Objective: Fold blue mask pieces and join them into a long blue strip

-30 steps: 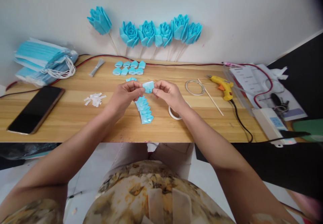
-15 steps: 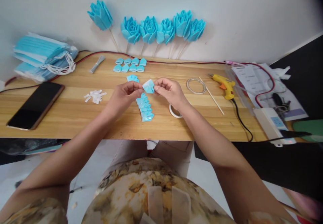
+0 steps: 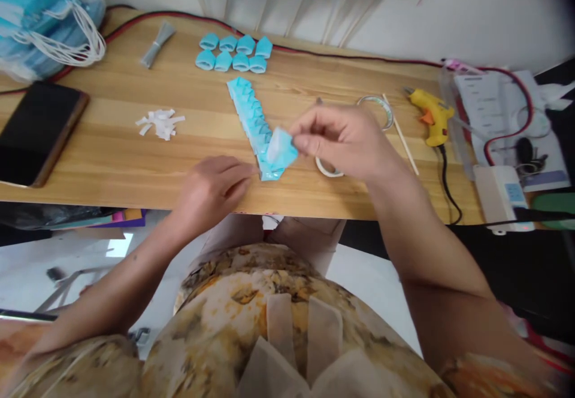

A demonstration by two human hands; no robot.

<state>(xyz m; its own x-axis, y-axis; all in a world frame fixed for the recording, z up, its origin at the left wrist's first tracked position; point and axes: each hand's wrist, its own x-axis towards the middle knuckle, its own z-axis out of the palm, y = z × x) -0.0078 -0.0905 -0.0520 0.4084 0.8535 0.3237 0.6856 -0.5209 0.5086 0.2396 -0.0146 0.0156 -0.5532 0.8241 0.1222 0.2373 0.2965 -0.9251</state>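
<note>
My right hand (image 3: 345, 137) pinches a small folded blue petal piece (image 3: 281, 146) above the near end of a row of overlapping blue folded pieces (image 3: 251, 119) on the wooden table (image 3: 112, 152). My left hand (image 3: 213, 185) rests near the table's front edge, fingers loosely curled, fingertips touching the lowest piece of the row. A white tape roll (image 3: 327, 167) lies partly hidden under my right hand.
Several rolled blue petals (image 3: 233, 54) lie at the back. White tape scraps (image 3: 159, 124), a wire bundle (image 3: 157, 43), a phone (image 3: 36, 131) and blue face masks (image 3: 40, 21) are left. Right: wire ring (image 3: 381, 108), stick (image 3: 402, 140), yellow glue gun (image 3: 429, 117), power strip (image 3: 501, 197).
The view tilted down. My left hand let go of the petal piece and dropped to the row's near end. My right hand keeps the piece, now lower and nearer.
</note>
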